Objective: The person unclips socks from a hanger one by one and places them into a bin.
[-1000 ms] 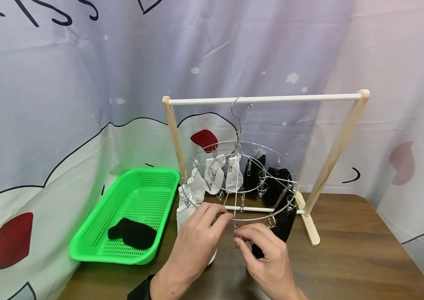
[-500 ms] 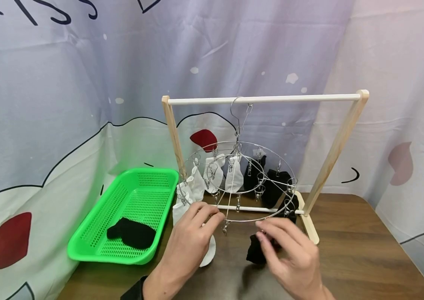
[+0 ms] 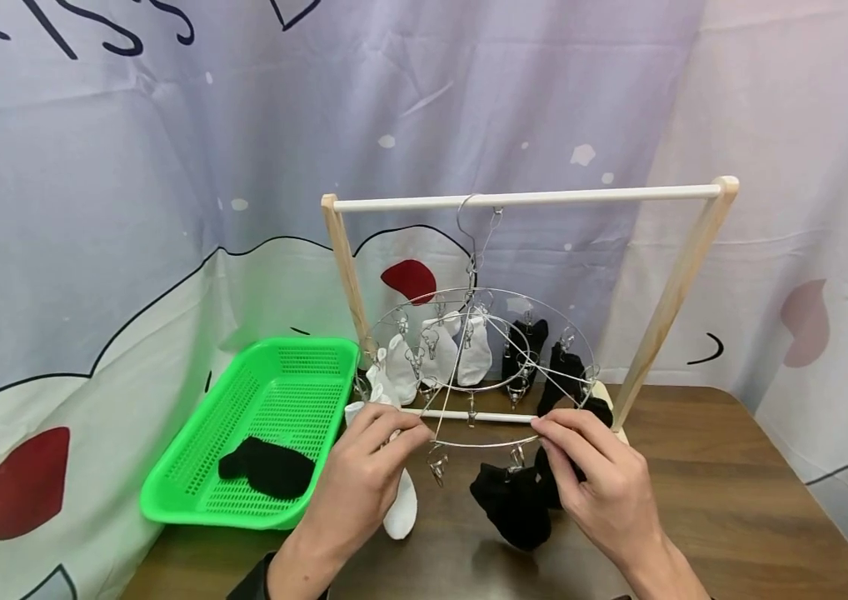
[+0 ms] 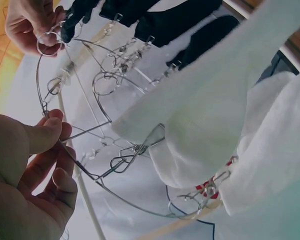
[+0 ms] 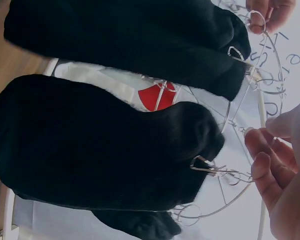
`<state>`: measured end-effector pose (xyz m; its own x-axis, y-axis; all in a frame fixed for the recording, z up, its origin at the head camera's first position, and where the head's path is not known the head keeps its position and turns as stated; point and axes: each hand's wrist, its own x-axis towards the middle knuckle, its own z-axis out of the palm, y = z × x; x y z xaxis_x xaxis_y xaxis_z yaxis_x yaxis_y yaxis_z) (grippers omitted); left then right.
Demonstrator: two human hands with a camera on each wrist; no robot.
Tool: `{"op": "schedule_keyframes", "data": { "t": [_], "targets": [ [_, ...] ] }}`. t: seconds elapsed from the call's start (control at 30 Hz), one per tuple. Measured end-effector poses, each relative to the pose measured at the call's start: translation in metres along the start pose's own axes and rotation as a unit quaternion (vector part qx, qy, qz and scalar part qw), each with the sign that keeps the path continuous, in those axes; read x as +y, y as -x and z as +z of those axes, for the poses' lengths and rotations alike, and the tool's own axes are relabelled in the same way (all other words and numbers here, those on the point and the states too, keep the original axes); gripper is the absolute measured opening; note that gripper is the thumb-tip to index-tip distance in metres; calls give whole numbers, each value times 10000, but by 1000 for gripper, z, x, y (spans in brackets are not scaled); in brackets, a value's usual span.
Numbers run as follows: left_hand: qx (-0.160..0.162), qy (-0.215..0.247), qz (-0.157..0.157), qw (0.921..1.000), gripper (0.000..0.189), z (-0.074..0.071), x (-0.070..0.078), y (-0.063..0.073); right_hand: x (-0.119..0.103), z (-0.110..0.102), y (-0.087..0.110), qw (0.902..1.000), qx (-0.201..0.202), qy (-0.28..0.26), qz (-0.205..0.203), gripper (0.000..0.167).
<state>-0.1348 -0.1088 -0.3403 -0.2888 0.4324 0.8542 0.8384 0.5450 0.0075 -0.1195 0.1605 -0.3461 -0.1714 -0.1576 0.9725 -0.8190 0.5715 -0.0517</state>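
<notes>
A round wire sock hanger (image 3: 480,445) with clips hangs from a rack's crossbar. My left hand (image 3: 364,475) pinches the front left of its outer ring between thumb and fingers, as the left wrist view confirms. At the front right, my right hand (image 3: 611,483) pinches the same ring. A bare clip (image 3: 437,468) dangles between the hands. Clipped beside the right hand is a black sock (image 3: 517,504), with more black socks behind it. A white sock (image 3: 400,508) hangs below the left hand, and other white socks (image 4: 190,135) fill that side of the ring.
A green plastic basket (image 3: 319,492) stands left on the wooden table (image 3: 731,500), with a black sock (image 3: 266,468) lying in it. The rack has a white crossbar (image 3: 544,199) and a wooden right post (image 3: 675,300). A printed curtain (image 3: 244,125) hangs behind.
My right hand has let go of the front clip and moved right to grip the ring. The hanger has turned, its front shifting left, bringing a black sock forward. My left hand has shifted slightly left.
</notes>
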Motion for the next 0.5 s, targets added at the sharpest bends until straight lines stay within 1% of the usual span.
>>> {"op": "schedule_keyframes", "data": {
  "t": [0.13, 0.2, 0.27, 0.33, 0.37, 0.4, 0.43, 0.47, 0.5],
  "targets": [
    [75, 23, -63, 9999, 26, 0, 3, -1, 0, 1, 1, 9999, 92, -103, -57, 12],
    [247, 9, -65, 9997, 23, -1, 7, -3, -1, 1, 0, 9997, 144, -170, -90, 11],
    [577, 40, 67, 9983, 20, -2, 13, -6, -1, 1, -1, 9994, 211, -238, -113, 11],
    [926, 211, 352, 9949, 17, -3, 19, -8, -1, 1, -2, 9992, 268, -281, -121, 10],
    [1023, 381, 490, 9928, 15, -2, 22, -7, -1, 1, -2, 9991, 293, -299, -115, 10],
    [1034, 580, 587, 9912, 11, -1, 24, -5, -1, 1, -2, 9989, 313, -322, -105, 10],
    [959, 794, 626, 9902, 7, 2, 27, -1, -1, 1, -1, 9989, 316, -321, -92, 10],
    [796, 1036, 562, 9898, 4, 6, 29, 5, -1, 1, -1, 9990, 312, -316, -82, 10],
    [567, 1252, 389, 9897, 2, 10, 30, 11, -1, 1, 0, 9990, 311, -310, -72, 10]
  ]
}}
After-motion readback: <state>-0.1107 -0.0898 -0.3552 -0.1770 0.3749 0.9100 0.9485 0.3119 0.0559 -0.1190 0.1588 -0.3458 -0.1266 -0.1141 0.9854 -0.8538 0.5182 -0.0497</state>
